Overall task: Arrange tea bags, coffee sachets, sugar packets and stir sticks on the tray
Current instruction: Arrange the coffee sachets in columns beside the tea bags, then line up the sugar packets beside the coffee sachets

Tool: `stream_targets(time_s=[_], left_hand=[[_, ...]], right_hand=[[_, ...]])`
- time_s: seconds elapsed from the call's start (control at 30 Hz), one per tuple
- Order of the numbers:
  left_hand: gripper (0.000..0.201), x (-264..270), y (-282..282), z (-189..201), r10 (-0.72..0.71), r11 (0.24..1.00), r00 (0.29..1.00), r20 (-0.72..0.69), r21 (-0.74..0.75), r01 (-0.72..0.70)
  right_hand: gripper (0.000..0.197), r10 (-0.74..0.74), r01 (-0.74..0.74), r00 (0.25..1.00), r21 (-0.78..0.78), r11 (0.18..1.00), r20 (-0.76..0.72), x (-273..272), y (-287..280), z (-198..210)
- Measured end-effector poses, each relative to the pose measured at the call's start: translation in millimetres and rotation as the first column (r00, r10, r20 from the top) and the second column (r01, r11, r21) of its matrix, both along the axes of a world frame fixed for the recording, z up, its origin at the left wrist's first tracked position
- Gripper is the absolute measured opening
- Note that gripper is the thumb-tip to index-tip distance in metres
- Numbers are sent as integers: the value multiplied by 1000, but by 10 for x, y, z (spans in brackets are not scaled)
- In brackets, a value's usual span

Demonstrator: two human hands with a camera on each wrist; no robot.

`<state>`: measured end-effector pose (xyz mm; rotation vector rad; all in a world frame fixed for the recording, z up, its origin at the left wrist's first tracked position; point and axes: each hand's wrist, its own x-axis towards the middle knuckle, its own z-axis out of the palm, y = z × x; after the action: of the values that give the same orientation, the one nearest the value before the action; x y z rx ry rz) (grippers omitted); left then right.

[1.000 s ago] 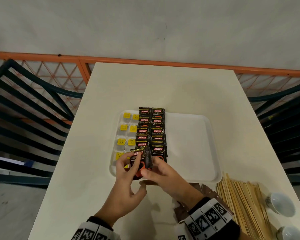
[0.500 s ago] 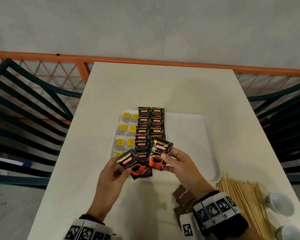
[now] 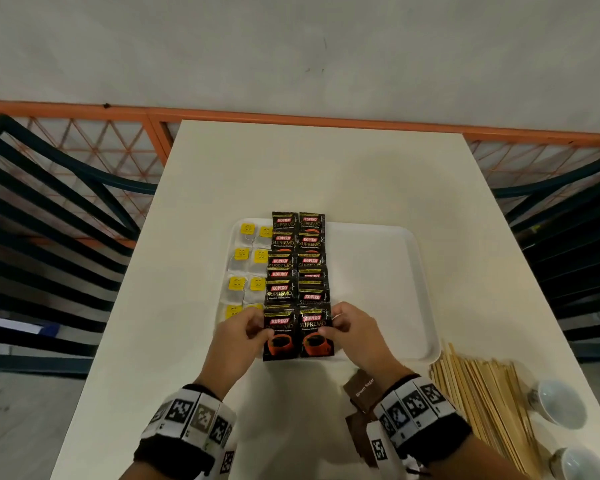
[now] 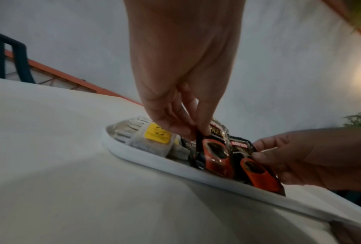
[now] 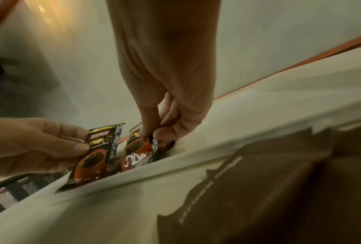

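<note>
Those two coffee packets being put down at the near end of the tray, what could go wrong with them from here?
1. Both sachets, the left sachet and right sachet, overhang the tray near rim, so they might tip off onto the table once the left hand and right hand release.
2. Sliding them forward could ruffle the overlapped coffee rows.
3. The left hand may nudge the tea bags.
</note>
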<state>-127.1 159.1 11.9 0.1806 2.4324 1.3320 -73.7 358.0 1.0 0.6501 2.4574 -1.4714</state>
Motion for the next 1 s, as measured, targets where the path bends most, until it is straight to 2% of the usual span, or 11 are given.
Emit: stream_targets(time_s=[0.13,0.27,0.43,0.6,0.67,0.77,0.87,1.0], left_hand=[[30,-43,60,-70,20,999,998,-52,-48,-23],[23,-74,92,-104,-24,997,999,-49,-72,20],[39,-89,95,-107,-84,981,988,-132,-187,58],[40,-7,93,-71,-130,977,975,-179,-188,95],[32,31,85,-74,-182,974,963,-197,-173,149],[22,118,81,-86,-325,942,928,-185,-147,301],[20,254,98,-105,-487,873,858,-165,-125,472],[22,458,137,-149,-618,784,786,-38,-115,610]], right_hand=[[21,-45,47,999,65,997,-20,-20,-14,-41],[25,-63,67,997,91,994,-53,-19,-52,-76],[35,-61,64,998,122,990,-25,-19,-83,-79],[35,-70,74,997,135,988,-32,8,-81,6],[28,-60,65,998,175,982,-34,50,-47,66],[19,-6,15,999,226,974,-37,190,47,188],[11,23,-16,999,241,970,-28,444,166,295],[7,-10,6,1000,290,957,11,883,341,309]])
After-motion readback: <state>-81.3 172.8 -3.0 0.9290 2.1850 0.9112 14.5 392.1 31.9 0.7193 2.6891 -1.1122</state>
